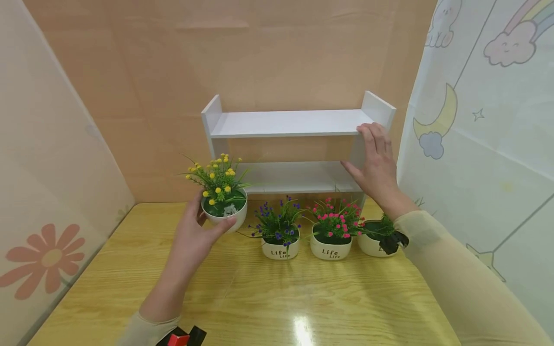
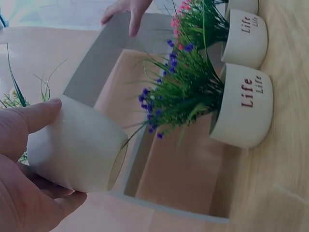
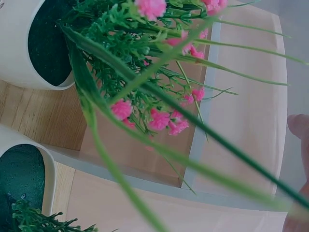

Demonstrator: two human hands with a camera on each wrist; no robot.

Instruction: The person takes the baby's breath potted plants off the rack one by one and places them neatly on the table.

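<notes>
My left hand (image 1: pixel 193 235) grips a white pot of artificial yellow flowers (image 1: pixel 221 190), raised in front of the left side of a white two-tier shelf (image 1: pixel 290 123). In the left wrist view the thumb and fingers wrap the smooth wall of this pot (image 2: pixel 82 145), its base facing right. My right hand (image 1: pixel 379 166) has its fingers extended, fingertips at the front edge of the upper board near the right side panel. Only part of the right hand (image 3: pixel 300 150) shows in the right wrist view, at its right edge.
Along the shelf's front on the wooden table (image 1: pixel 259 298) stand a purple-flowered pot (image 1: pixel 280 251), a pink-flowered pot (image 1: pixel 331 251) and another green potted plant (image 1: pixel 373 244), partly behind the right wrist. Patterned panels (image 1: pixel 480 158) flank the table, with a tan backdrop (image 1: pixel 298 57) behind.
</notes>
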